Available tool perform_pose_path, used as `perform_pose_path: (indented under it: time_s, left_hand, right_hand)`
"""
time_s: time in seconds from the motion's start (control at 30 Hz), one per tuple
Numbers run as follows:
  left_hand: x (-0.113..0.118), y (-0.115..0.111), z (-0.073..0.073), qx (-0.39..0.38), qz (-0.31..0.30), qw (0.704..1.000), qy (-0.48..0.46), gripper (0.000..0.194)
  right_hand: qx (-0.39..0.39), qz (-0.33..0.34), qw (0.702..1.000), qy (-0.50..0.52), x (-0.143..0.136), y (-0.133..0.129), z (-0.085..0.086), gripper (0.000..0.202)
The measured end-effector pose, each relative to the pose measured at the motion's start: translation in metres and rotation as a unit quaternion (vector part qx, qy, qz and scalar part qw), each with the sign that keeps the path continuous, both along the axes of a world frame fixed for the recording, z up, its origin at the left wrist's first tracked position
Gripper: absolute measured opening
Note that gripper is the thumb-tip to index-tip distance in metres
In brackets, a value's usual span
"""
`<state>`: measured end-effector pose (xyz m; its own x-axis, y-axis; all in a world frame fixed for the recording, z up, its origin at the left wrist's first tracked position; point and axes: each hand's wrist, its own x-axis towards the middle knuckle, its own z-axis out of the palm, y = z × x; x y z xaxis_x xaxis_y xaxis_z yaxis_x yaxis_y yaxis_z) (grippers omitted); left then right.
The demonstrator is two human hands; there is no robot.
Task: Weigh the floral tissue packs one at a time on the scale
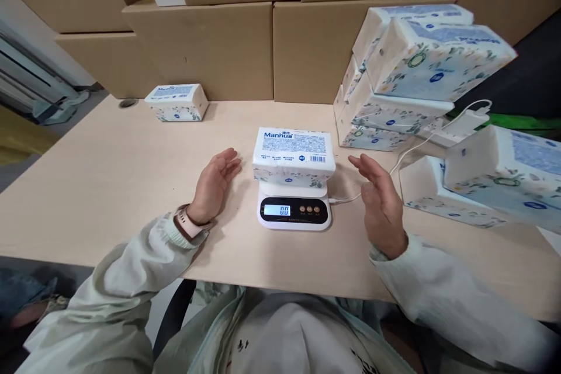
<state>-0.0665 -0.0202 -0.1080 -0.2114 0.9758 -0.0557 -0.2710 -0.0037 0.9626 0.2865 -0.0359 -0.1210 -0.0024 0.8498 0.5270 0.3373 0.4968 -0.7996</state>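
Note:
A pack of tissues [293, 155] labelled "Manhua" rests on a white digital scale [294, 223] in front of me. The lit display [277, 210] reads 0.0. To the left of the pack, my left hand [214, 187] is open above the table with its palm turned inward, apart from the pack. My right hand [382, 201] is likewise open on the other side, fingers stretched and holding nothing. A white cable [350, 199] runs from the scale's right side and passes behind my right hand.
One tissue pack [177, 102] lies at the back left of the table [109, 187]. Stacked packs [438, 61] stand at the back right, with two more packs [504, 172] nearer me beside a white power strip [456, 127]. Cardboard boxes [210, 52] line the back edge.

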Motion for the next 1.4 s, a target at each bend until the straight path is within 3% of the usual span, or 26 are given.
perform_pose_path:
  time_s: [0.3, 0.5, 0.67, 1.0, 1.4]
  left_hand:
    - [0.000, -0.001, 0.006, -0.003, -0.001, 1.000, -0.024, 0.047]
    - [0.001, -0.003, 0.006, -0.009, -0.009, 1.000, -0.022, 0.043]
    - [0.004, -0.003, 0.009, -0.008, 0.002, 1.000, -0.023, 0.034]
    - [0.008, -0.002, 0.019, -0.052, 0.026, 0.997, -0.059, 0.046]
    - [0.003, -0.001, 0.012, -0.039, 0.019, 0.998, -0.046, 0.050]
  right_hand:
    - [-0.035, -0.027, 0.997, 0.066, -0.004, 0.002, 0.004, 0.043]
    - [-0.010, -0.062, 0.996, 0.060, -0.002, 0.003, 0.008, 0.037]
    - [0.003, -0.050, 0.995, 0.082, 0.000, 0.003, 0.006, 0.039]
    - [-0.001, -0.040, 0.996, 0.080, -0.005, 0.000, 0.007, 0.038]
    - [-0.005, -0.043, 0.997, 0.061, -0.006, -0.001, 0.007, 0.035]
